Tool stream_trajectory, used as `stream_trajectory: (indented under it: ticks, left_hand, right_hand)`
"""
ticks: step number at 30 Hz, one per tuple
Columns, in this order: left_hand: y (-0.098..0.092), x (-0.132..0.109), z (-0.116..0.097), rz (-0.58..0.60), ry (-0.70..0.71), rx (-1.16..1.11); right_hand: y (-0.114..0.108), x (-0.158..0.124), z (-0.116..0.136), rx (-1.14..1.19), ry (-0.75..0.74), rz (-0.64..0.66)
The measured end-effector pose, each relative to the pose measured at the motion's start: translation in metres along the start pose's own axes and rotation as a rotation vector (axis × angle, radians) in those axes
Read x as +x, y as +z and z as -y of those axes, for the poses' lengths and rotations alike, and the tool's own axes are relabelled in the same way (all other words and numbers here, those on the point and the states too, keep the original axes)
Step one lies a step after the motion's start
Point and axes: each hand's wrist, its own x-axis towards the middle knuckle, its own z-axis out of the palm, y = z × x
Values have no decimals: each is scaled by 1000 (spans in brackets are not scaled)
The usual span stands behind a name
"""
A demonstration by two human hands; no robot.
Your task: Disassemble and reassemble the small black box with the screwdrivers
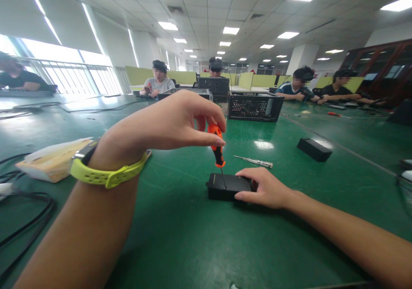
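My left hand (183, 121), with a yellow-strapped watch (106, 175) on its wrist, is closed round the handle of an orange and black screwdriver (217, 148). The screwdriver stands nearly upright, its thin shaft pointing down. Its tip meets the top of a small black box (222, 190) on the green table; whether it sits in a screw is too small to tell. From the right, my right hand (264, 188) grips the box's right end between thumb and fingers. Just behind the box lies a slim clear-handled screwdriver (254, 161).
Another black box (314, 150) lies to the right on the green table (180, 237). A black computer case (255, 107) stands further back. At left are a tissue pack (53, 160) and black cables (28, 220). Several people sit around the table's far side.
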Motion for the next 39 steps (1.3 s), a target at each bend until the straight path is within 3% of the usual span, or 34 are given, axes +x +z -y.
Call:
stream_trajectory:
  ticks: [23,29,34,39]
  left_hand:
    - [3,3,-3,0,-64,48]
    - [2,2,-4,51,12,-58]
    - [2,1,-4,10,-39,43]
    - [2,1,-5,49,3,-29]
  right_hand:
    - [0,1,0,0,-6,-4]
    - [-1,0,1,-3,-1,-3]
    - [0,1,0,0,10,3]
    - [-1,0,-1,22,-17,2]
